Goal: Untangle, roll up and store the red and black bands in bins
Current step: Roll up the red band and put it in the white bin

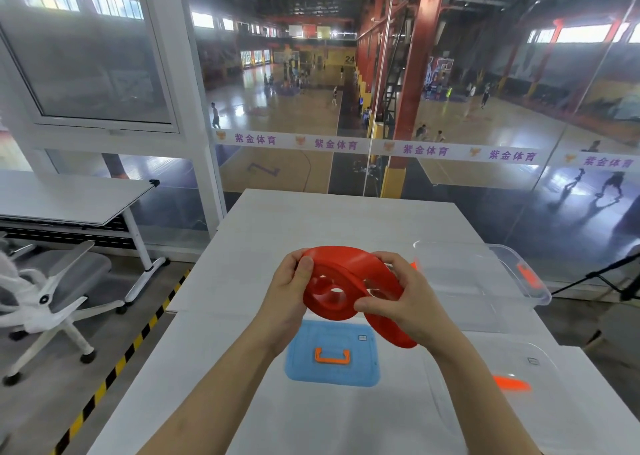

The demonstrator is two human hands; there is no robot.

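On the head cam we're holding the red band (346, 274) above the white table (311, 219), left hand (287, 292) pinching the coiled end, right hand (398, 298) curled round the loose loop, so we'd wind it snug and flat before the clear bin (512, 257) nearby.

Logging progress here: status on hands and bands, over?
Left hand and right hand grip red band, part-coiled, over table. Black band not in view. Clear bin at right, path unobstructed.
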